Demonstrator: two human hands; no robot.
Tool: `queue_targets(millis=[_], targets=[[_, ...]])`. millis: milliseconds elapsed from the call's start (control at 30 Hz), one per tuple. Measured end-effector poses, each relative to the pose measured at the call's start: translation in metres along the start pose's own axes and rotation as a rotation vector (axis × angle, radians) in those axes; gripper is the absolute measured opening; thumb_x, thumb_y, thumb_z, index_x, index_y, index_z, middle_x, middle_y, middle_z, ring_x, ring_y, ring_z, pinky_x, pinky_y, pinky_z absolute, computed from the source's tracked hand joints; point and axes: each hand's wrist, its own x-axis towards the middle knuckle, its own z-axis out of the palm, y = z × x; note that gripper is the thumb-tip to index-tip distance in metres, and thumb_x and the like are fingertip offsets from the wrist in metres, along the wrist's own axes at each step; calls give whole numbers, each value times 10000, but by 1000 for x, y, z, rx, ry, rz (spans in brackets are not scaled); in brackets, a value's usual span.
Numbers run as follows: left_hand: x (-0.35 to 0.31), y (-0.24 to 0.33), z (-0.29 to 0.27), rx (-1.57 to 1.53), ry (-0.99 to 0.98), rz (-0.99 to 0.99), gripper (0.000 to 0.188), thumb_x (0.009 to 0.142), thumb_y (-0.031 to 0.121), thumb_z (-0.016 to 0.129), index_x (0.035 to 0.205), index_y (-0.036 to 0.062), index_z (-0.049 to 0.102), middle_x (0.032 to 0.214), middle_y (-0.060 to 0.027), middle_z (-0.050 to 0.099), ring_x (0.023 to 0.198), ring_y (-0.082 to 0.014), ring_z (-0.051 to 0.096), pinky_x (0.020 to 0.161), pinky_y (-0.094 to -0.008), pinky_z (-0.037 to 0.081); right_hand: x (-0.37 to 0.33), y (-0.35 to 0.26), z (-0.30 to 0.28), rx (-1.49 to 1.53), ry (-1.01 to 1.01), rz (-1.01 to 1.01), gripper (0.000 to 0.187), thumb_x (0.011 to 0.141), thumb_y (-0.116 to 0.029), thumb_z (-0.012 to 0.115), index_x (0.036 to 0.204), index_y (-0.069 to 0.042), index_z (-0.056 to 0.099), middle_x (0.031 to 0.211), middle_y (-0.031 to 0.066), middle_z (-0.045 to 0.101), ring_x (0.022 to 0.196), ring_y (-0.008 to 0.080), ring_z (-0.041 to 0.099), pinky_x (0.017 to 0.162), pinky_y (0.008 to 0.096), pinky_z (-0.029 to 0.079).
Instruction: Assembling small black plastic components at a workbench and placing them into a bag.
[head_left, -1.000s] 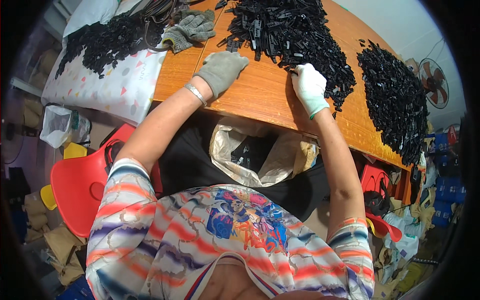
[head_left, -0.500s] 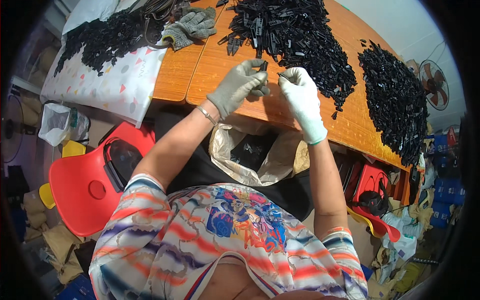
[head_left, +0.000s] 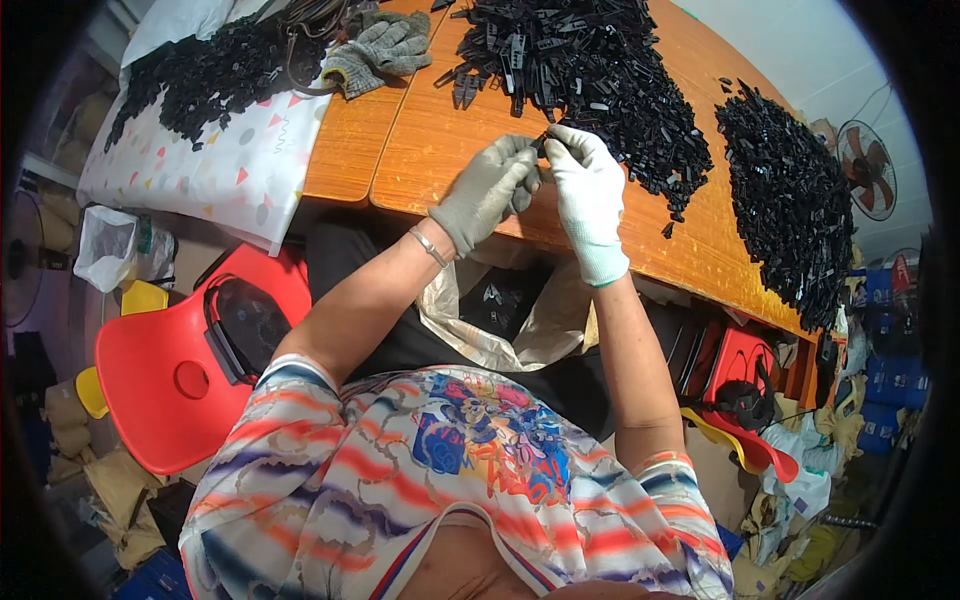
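Grey-gloved left hand (head_left: 488, 192) and white-gloved right hand (head_left: 588, 185) pinch small black plastic piece (head_left: 541, 146) near brown wooden surface (head_left: 425, 150); steady, close fingertips should aid alignment.

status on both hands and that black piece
Left hand and right hand gloved, fingertips together. Small black piece pinched between. Pile of black parts just beyond.

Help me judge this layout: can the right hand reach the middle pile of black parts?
Likely yes: nothing visible separates the right hand from the middle pile, though it seems occupied with a small black part.
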Motion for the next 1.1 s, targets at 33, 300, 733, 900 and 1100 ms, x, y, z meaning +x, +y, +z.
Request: queue_targets(millis=[33, 300, 733, 900, 1100], targets=[[-1, 0, 1, 2, 2, 3, 188, 1005, 224, 478, 1087, 62, 525, 731, 25, 547, 541, -20, 447, 459, -144, 336, 0, 2, 0, -1, -1, 0, 254, 895, -124, 637, 1100, 26, 645, 948, 89, 698, 817, 111, 649, 747, 244, 512], [-6, 0, 7, 22, 36, 39, 199, 997, 216, 484, 1084, 41, 521, 727, 26, 518, 532, -20, 400, 455, -160, 316, -5, 6, 0, -422, 36, -216, 223, 880, -194, 634, 1045, -46, 656, 907, 131, 707, 809, 249, 693, 749, 332, 528], [16, -19, 13, 355, 356, 112, 285, 993, 261, 487, 1061, 3, 584, 707, 26, 504, 552, -52, 422, 478, -220, 355, 3, -11, 5, -816, -167, -163, 196, 896, -251, 563, 1013, -99, 604, 874, 185, 675, 831, 380, 649, 735, 454, 499], [7, -3, 20, 180, 315, 54, 277, 992, 282, 489, 1056, 28, 578, 683, 25, 498, 538, -57, 412, 474, -216, 346, -1, 1, 7, -743, -80, -131, 206, 890, -236, 577, 1028, -88, 616, 873, 178, 679, 802, 349, 666, 723, 429, 505], [-2, 17, 14, 166, -19, -47, 265, 995, 210, 486, 1200, 44, 469, 774, -4, 571, 506, -32, 429, 419, -171, 309, 4, 0, -16, -89, -42, 137, 310, 927, -289, 564, 1082, -39, 663, 862, 44, 667, 740, 98, 586, 706, 240, 475]])
